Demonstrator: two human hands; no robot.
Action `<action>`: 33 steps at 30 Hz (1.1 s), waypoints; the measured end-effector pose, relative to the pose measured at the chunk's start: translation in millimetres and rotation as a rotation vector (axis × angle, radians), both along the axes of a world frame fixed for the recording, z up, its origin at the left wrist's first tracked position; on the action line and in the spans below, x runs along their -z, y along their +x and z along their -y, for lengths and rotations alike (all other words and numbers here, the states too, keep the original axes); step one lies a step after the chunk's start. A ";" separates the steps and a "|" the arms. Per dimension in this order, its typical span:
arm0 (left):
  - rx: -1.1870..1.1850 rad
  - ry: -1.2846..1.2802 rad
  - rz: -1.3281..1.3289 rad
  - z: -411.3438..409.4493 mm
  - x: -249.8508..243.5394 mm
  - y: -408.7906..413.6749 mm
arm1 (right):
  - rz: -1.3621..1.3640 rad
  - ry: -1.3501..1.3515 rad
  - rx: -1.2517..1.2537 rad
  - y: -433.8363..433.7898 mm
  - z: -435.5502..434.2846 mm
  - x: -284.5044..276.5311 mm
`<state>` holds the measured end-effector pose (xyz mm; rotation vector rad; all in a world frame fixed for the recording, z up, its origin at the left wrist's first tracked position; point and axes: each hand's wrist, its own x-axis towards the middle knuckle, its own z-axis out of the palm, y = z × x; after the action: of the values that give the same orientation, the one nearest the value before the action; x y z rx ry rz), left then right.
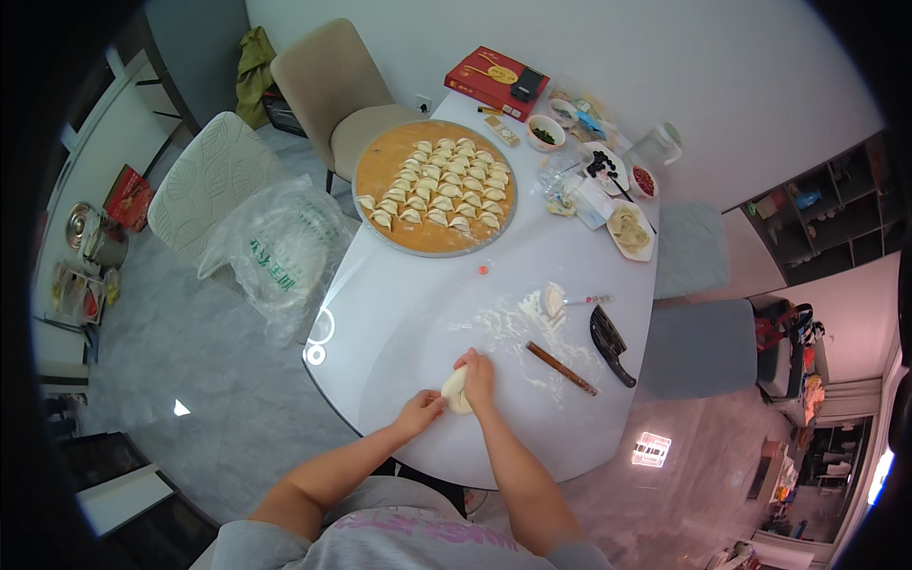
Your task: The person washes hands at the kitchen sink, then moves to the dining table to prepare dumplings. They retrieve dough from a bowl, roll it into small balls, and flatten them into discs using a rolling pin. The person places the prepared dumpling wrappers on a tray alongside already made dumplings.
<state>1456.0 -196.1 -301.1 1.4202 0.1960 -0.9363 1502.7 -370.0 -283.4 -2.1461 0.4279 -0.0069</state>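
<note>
A lump of pale dough [454, 393] sits between my hands on the white tabletop near its front edge. My left hand [422, 413] pinches the dough's left edge with its fingertips. From the right, my right hand [477, 376] curls over the dough and hides part of it. A short wooden rolling pin [561, 368] lies to the right on floured table. Beyond it rests a black cleaver [609, 345], its handle towards me. Scattered white flour [499, 317] spreads ahead of my hands, with a spoon [556, 299] lying in it.
A round wooden board [385, 160] holds rows of dumplings [449, 191] at the far left. At the back right stand a plate of dough pieces [630, 231], a bowl of greens [546, 133], a glass pitcher [654, 144] and a red box [491, 80]. A plastic bag [285, 249] covers a chair.
</note>
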 end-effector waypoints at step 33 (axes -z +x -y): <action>0.733 0.677 1.031 30.9 -24.7 -24.8 | 0.373 -0.108 0.376 -74.0 -24.2 -1.3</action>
<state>1431.1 -227.0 -276.4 2.5125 -0.9130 -0.5820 1428.6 -345.8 -282.1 -2.0772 0.6109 -0.6432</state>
